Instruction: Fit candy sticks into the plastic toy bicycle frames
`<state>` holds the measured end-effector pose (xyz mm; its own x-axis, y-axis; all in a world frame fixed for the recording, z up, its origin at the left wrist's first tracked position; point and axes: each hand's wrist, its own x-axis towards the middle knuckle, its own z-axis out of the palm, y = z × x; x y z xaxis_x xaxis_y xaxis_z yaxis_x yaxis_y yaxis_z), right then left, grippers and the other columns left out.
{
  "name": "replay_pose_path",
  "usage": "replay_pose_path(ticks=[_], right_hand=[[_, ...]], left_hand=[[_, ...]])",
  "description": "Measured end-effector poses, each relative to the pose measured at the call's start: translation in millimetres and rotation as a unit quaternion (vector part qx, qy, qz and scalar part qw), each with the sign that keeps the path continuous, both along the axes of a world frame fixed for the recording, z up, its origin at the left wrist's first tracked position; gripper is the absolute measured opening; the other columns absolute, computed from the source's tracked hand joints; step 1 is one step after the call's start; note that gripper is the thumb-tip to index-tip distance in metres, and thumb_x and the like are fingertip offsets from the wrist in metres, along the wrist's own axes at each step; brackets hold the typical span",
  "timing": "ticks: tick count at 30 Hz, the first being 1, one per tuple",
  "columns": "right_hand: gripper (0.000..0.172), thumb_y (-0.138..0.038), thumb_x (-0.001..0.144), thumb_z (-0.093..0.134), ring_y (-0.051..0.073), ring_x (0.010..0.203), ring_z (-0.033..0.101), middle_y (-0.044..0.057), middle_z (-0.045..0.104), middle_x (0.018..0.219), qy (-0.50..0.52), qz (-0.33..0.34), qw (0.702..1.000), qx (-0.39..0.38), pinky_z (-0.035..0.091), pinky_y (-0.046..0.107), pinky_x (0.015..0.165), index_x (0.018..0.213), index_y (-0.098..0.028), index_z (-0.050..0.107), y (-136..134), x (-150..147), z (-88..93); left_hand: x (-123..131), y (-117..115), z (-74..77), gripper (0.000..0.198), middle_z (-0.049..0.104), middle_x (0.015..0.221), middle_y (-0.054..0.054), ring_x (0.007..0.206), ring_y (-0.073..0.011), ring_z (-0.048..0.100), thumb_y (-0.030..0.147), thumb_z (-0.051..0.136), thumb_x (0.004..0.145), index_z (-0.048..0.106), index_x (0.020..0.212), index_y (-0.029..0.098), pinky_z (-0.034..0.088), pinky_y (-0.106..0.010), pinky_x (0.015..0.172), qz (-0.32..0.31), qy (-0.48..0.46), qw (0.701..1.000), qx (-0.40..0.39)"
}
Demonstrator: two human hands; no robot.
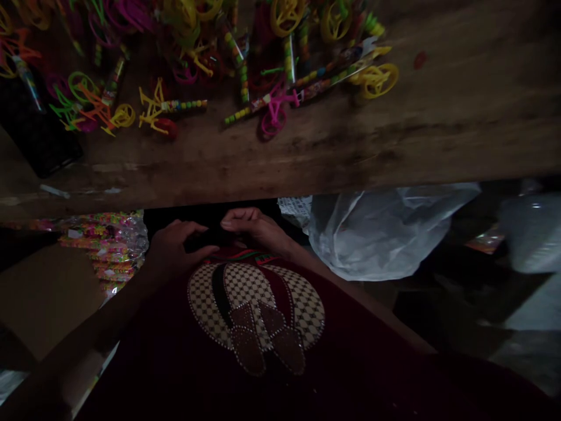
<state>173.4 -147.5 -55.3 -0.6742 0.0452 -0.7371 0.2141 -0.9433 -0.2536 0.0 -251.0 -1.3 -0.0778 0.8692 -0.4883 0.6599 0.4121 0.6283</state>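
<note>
Toy bicycles (275, 106) with candy-filled tubes (184, 105) strewn on bench (473, 111); below its near edge, by dark red shirt (258, 292), left hand (177, 241) half open, thumb parted from fingers, apparently empty, right hand (258, 228) curled thumb to forefinger, contents too dim to tell.

Dark red garment (256, 304): worn, checked patch edged in pale dots, red-green trim. Multicoloured packs (119, 252): clear-wrapped, heaped at left. Plastic bag (377, 234): translucent white, crumpled, hanging loose-sided at right.
</note>
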Motion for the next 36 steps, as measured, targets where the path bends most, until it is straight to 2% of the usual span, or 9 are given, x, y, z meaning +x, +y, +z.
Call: replay_pose_path(ticks=[5,12,15,19,22,27,31,33,36], right_hand=[[0.031,-0.039,0.058,0.084,0.004,0.039,0.040,-0.007,0.052,0.047,0.001,-0.005,1.000,-0.001,0.025,0.020,0.040,0.062,-0.017,0.062,-2.2,0.4,-0.3],[0.030,-0.039,0.058,0.083,0.004,0.039,0.039,-0.007,0.053,0.048,-0.004,-0.013,1.000,-0.002,0.026,0.020,0.040,0.061,-0.018,0.062,-0.8,0.3,-3.0],[0.031,-0.039,0.059,0.083,0.005,0.039,0.037,-0.008,0.051,0.046,0.004,0.004,1.000,0.010,0.023,0.021,0.040,0.060,-0.018,0.062,5.4,-0.4,0.3],[0.030,-0.038,0.059,0.084,0.005,0.042,0.038,-0.007,0.052,0.046,-0.010,0.034,0.999,0.036,0.024,0.021,0.044,0.061,-0.017,0.063,9.8,-1.1,6.0],[0.031,-0.042,0.062,0.082,0.006,0.044,0.038,-0.007,0.051,0.046,-0.018,0.033,0.998,0.058,0.025,0.022,0.046,0.061,-0.018,0.062,6.2,-1.3,5.7],[0.032,-0.045,0.063,0.079,0.007,0.050,0.040,-0.007,0.051,0.051,-0.017,0.009,0.994,0.110,0.030,0.024,0.051,0.062,-0.018,0.062,-1.6,2.3,1.9],[0.027,-0.041,0.065,0.077,0.008,0.055,0.044,-0.005,0.055,0.056,-0.005,0.020,0.987,0.157,0.034,0.025,0.056,0.061,-0.018,0.064,-2.0,8.4,2.7],[0.027,-0.041,0.066,0.076,0.008,0.054,0.044,-0.005,0.055,0.056,-0.008,0.025,0.988,0.153,0.033,0.025,0.055,0.061,-0.018,0.063,-1.1,8.9,3.9],[0.029,-0.043,0.066,0.076,0.007,0.047,0.040,-0.006,0.052,0.050,-0.014,0.024,0.994,0.102,0.029,0.023,0.049,0.063,-0.018,0.062,1.3,4.5,6.2]], left_hand=[[-8.2,2.3,1.0,0.031,0.077,0.091,-0.005,0.082,-0.0198,0.071,0.046,0.074,0.083,0.073,0.099,0.019,0.055,-0.031,0.074,-0.031,-0.028,0.999,-0.012],[-3.5,3.7,3.7,0.032,0.078,0.093,-0.004,0.080,-0.0197,0.072,0.048,0.073,0.083,0.074,0.099,0.021,0.057,-0.032,0.071,0.024,-0.028,0.998,-0.051],[-1.5,9.9,1.9,0.035,0.077,0.097,-0.004,0.082,-0.0184,0.071,0.046,0.073,0.082,0.072,0.107,0.021,0.057,-0.031,0.073,0.001,-0.046,0.997,-0.064],[-1.6,16.5,-3.7,0.037,0.076,0.098,-0.005,0.085,-0.0187,0.070,0.048,0.072,0.084,0.071,0.107,0.019,0.056,-0.032,0.078,-0.057,-0.064,0.996,-0.033],[-2.8,14.1,-8.7,0.037,0.076,0.094,-0.006,0.083,-0.0190,0.070,0.051,0.069,0.086,0.073,0.103,0.019,0.056,-0.032,0.076,-0.072,-0.046,0.996,-0.001],[-2.6,6.7,-13.9,0.037,0.077,0.093,-0.007,0.080,-0.0183,0.071,0.052,0.068,0.086,0.075,0.104,0.020,0.056,-0.030,0.073,-0.052,-0.022,0.998,0.015],[0.3,4.2,-13.5,0.036,0.077,0.089,-0.005,0.076,-0.0176,0.071,0.052,0.069,0.086,0.076,0.103,0.021,0.056,-0.029,0.069,-0.041,-0.028,0.999,0.019],[0.9,3.2,-12.2,0.036,0.077,0.089,-0.006,0.076,-0.0177,0.072,0.050,0.070,0.086,0.076,0.104,0.020,0.056,-0.029,0.069,-0.038,-0.033,0.998,0.022],[0.3,1.7,-10.2,0.035,0.077,0.091,-0.007,0.076,-0.0175,0.072,0.047,0.071,0.085,0.076,0.105,0.019,0.056,-0.029,0.069,-0.025,-0.035,0.999,0.029]])
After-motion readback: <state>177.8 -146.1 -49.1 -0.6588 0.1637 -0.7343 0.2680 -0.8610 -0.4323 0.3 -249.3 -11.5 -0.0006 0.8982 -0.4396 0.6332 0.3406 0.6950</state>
